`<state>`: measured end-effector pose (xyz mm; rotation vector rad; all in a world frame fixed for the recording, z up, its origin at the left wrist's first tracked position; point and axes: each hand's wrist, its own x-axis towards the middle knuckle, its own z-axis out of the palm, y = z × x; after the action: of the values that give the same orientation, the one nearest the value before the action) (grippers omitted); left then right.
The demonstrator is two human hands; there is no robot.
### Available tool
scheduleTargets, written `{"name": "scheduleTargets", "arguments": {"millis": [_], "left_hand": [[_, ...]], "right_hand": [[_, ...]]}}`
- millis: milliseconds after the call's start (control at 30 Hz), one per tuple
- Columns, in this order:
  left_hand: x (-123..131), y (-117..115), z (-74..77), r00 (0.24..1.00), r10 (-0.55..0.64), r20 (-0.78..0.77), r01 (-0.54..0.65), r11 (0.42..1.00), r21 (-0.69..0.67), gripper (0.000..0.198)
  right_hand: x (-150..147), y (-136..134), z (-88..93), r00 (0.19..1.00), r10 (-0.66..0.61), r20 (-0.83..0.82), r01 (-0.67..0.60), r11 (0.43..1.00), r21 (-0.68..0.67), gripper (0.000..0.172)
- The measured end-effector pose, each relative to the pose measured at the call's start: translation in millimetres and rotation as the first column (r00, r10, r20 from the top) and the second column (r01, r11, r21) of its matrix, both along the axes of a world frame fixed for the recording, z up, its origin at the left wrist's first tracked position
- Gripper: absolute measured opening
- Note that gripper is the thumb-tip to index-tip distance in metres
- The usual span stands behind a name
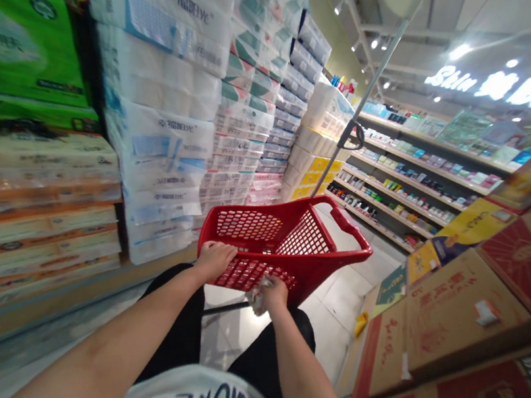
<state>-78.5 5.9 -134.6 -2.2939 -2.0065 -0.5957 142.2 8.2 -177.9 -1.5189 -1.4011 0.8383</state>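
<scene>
A red plastic shopping basket cart stands right in front of me, with holes in its walls and a handle at its far right end. My left hand is closed over the near left part of its rim. Bunched in my right hand is a crumpled greyish cloth, held against the near side wall of the basket. The fingertips of the right hand are partly hidden by the cloth. Through the openings, the inside of the basket shows no clear contents.
Tall stacks of wrapped tissue packs line the left, beside green packs. Cardboard cartons are piled on the right. A slanting metal pole rises behind the basket. Shelves of small goods stand at the back; tiled floor runs between.
</scene>
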Motion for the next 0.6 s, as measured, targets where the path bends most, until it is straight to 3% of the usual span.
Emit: {"name": "scheduleTargets", "arguments": {"millis": [167,367,500,600], "left_hand": [[-1,1,-1.5,1.0,-0.011,-0.008,0.011,1.0,0.015,0.035],[0,0,-0.4,1.0,-0.007,-0.015,0.007,1.0,0.002,0.034],[-1,-1,-0.1,0.999,-0.023,-0.029,0.023,1.0,0.002,0.033],[-1,-1,0.0,0.999,-0.022,-0.038,0.022,1.0,0.009,0.034]], "right_hand": [[-4,-4,5.1,1.0,0.008,-0.001,-0.008,0.983,0.183,0.034],[-12,-7,14.6,0.998,0.061,-0.015,-0.059,0.995,0.078,0.025],[-12,-8,17.9,0.998,0.041,0.052,-0.053,0.965,0.256,0.027],[-13,-5,15.8,0.994,0.08,0.072,-0.096,0.961,0.258,0.028]]}}
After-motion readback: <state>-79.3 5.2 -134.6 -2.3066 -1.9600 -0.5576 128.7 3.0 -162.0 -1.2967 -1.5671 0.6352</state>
